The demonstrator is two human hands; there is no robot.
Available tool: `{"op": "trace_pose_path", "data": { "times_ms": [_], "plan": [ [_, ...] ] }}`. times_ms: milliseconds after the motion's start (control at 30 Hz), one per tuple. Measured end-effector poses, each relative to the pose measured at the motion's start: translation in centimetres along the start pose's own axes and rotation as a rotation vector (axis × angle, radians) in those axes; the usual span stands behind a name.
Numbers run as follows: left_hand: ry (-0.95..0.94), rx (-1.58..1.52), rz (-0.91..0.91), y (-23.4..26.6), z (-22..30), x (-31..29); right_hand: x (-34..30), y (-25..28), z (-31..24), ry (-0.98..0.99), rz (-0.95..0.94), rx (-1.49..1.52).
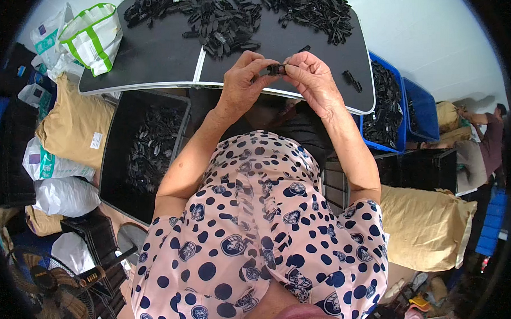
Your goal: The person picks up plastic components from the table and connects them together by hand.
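Observation:
Above the front edge of the black folding table [156,56], my two hands meet around one small black plastic piece [275,70]. My left hand [241,87] pinches its left end between thumb and fingers. The thumb and fingertips of my right hand [315,84] close on its right end. Fingertips cover part of the piece, so its exact kind cannot be made out. Heaps of similar elongated black plastic pieces [223,28] lie on the table's far side, with another heap [315,14] at the far right. A single loose piece [352,81] rests right of my right hand.
A black bin [110,170] with more pieces stands left below the table. Blue crates [402,137] stand at the right. A white-green bag [96,41] sits on the table's left corner. Brown sacks [77,121] and a fan [49,290] are leftward. Another person [488,146] works far right.

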State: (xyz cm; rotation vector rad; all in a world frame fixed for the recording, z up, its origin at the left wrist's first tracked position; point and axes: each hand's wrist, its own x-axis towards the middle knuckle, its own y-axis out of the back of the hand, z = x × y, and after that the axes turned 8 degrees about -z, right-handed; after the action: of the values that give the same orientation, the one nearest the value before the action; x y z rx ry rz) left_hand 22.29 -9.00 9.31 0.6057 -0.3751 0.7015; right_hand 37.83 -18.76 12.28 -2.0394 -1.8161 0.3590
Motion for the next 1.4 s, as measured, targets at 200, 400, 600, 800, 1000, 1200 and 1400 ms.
{"op": "trace_pose_path", "data": {
  "times_ms": [200, 400, 600, 800, 1000, 1200, 1400],
  "plan": [
    [0.015, 0.156, -0.046, 0.7, 0.7, -0.6, -0.3, 0.0, -0.1, -0.068, 0.015, -0.192],
    [-0.185, 0.381, -0.083, 1.1, 0.9, -1.6, -0.2, -0.6, -2.1, -0.317, -0.158, -0.560],
    [-0.213, 0.402, -0.169, 1.2, 1.2, -2.2, 0.1, -0.1, -1.4, -0.459, -0.238, -0.648],
    [0.072, -0.064, -0.115, 0.8, 0.9, -3.3, -0.2, 0.4, 1.4, -0.555, -0.256, -0.055],
    [0.415, -0.699, -0.038, 1.3, -0.8, -5.5, -0.1, -1.7, 4.6, -0.624, -0.453, 0.327],
    [0.481, -0.785, 0.023, 2.5, -1.6, -7.7, 1.2, -4.8, 7.3, -0.530, -0.367, 0.049],
    [0.690, -0.314, 0.260, 8.9, -4.2, -11.0, 3.7, -2.1, 7.6, -0.431, -0.339, -0.590]
  ]
}}
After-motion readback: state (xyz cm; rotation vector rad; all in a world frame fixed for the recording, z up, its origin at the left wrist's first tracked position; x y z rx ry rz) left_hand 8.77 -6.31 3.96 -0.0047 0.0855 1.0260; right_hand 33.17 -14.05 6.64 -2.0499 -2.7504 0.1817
